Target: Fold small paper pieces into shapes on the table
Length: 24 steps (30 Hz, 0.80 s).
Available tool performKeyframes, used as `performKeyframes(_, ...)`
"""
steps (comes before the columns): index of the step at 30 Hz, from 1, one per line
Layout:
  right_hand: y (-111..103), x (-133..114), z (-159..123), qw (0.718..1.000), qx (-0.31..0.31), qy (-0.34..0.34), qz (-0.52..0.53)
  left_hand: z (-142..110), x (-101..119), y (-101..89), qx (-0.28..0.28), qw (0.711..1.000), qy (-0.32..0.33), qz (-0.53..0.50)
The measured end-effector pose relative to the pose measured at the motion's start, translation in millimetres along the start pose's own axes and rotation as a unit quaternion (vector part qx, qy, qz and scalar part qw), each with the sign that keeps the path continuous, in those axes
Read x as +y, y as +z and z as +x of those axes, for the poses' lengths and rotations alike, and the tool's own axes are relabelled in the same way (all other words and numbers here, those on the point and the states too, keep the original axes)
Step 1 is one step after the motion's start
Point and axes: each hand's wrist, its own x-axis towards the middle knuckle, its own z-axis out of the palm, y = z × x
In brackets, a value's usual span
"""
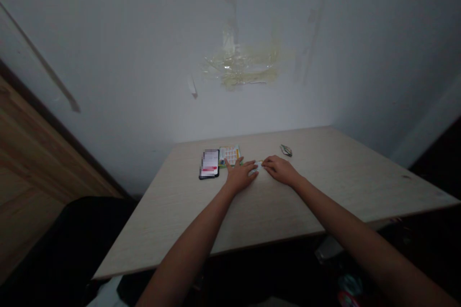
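Note:
My left hand [240,176] rests low on the table with its fingers spread. Its thumb side overlaps the near edge of a printed card or booklet [230,153] with rows of small pictures, and its other fingertips press on a small pale paper piece [259,167]. Opposite it, my right hand [280,169] has its fingers pinched together at the right edge of that paper piece. Print on the piece is too small to make out, and the fingers partly cover it. Left of the booklet lies a phone [210,164] with its screen lit.
A small crumpled wrapper-like thing [286,150] lies beyond my right hand. The pale wooden table [173,211] meets a wall [154,57] with old tape [248,69] stuck on it. Wooden boards [32,153] stand at the left, and a dark shape [90,230] is beside the table.

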Motion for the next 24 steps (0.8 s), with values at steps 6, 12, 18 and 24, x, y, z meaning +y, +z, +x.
performKeyframes(6,-1.7,-1.7,1.0,0.999,-0.006,0.035,-0.007,0.6,-3.2,0.4,0.03,0.999,-0.018,-0.022)
performKeyframes(12,-0.4,5.5,0.5,0.997,0.018,0.044,0.058,0.8,-5.7,0.8,0.042,0.998,-0.05,-0.024)
performKeyframes(18,3.3,13.4,2.0,0.983,0.077,0.067,0.156,0.0,-6.1,0.5,0.046,0.998,-0.044,-0.017)
performKeyframes(24,4.2,11.4,2.6,0.99,0.078,0.024,0.116,0.0,-4.9,-0.4,0.046,0.998,-0.046,-0.027)
